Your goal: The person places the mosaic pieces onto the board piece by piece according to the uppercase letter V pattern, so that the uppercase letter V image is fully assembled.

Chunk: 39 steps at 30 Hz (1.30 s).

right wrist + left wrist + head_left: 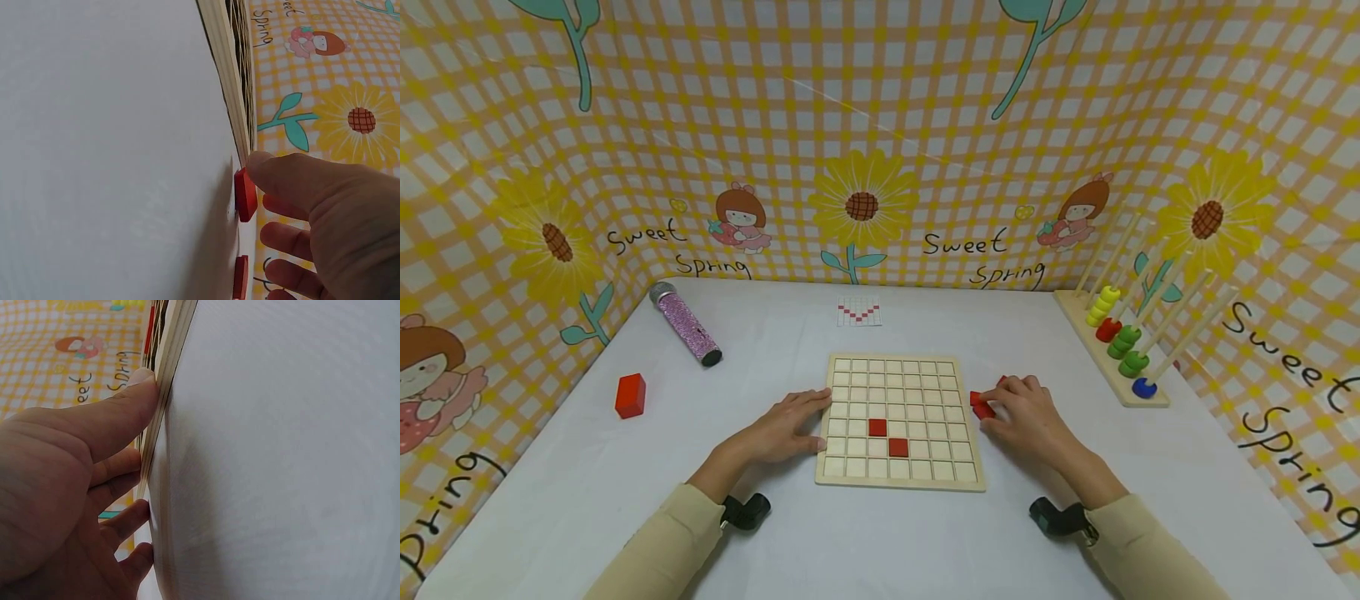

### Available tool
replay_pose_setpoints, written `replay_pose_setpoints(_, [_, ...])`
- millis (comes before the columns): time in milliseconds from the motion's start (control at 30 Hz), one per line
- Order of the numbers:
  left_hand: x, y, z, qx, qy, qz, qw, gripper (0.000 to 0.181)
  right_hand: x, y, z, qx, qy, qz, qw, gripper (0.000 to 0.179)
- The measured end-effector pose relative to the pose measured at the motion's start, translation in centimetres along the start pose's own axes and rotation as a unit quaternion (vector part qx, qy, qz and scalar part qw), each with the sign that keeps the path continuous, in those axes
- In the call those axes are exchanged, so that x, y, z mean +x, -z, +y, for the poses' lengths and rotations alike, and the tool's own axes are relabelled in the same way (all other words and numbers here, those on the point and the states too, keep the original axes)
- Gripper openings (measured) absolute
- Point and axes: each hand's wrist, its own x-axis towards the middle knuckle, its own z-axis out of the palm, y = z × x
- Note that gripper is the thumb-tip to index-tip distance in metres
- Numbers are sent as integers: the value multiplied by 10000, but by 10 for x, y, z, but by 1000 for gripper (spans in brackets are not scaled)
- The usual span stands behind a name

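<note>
Maybe the flat red tile (246, 195) at the right hand's (1024, 417) thumb tip skids if unpinched (can't tell); left hand's (781, 427) spread fingers, overpushing, could shift the pale wooden grid board (917, 410).

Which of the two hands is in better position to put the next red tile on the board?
Probably the right hand: it is at the loose red tiles beside the board; the left hand touches the board's opposite edge.

The right hand (1021, 417) hid part of the red pieces (977, 403), leaving their number unclear; both sleeves (662, 542) ran off the head view's bottom edge, the board (895, 410) off the top in each wrist view; the card's grid (859, 312) was too small to count
</note>
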Motion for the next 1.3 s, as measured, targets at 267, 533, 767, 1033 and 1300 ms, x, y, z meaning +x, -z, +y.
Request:
replay_pose_setpoints(267, [0, 0, 0, 18, -3, -8, 10000, 69, 0, 1, 5, -106, 53, -136, 9998, 36])
replay_pose_setpoints(533, [-1, 0, 1, 7, 5, -14, 10000, 69, -2, 2, 7, -220, 42, -251, 9994, 33])
replay_pose_setpoints(767, [-1, 1, 1, 25, 17, -19, 10000, 69, -7, 4, 6, -179, 53, -165, 9997, 27])
replay_pose_setpoints(1033, [-1, 1, 1, 52, 12, -38, 10000, 69, -10, 4, 7, -140, 41, -165, 9998, 24])
replay_pose_setpoints(1300, [0, 1, 1, 83, 39, -26, 10000, 69, -10, 3, 9, -34, 36, -210, 9998, 27])
